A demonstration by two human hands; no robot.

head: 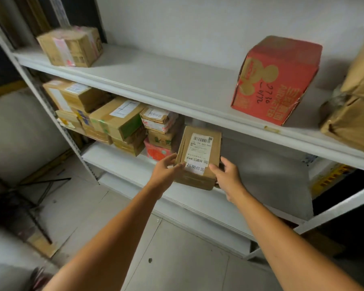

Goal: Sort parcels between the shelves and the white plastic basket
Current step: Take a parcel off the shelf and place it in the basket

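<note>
A brown cardboard parcel (pixel 200 156) with a white shipping label lies at the front of the lower shelf (pixel 122 162). Both my hands grip it: my left hand (pixel 166 172) presses on its left side and my right hand (pixel 227 177) holds its right front corner. To the parcel's left stands a stack of brown boxes (pixel 114 122) and a small pink parcel (pixel 156 151). The white plastic basket is not in view.
The upper shelf (pixel 166 80) carries a taped brown box (pixel 72 46) at the left, a red carton (pixel 275 80) toward the right and a brown paper package (pixel 353 106) at the far right. Grey tiled floor lies below, with dark metal legs at the left.
</note>
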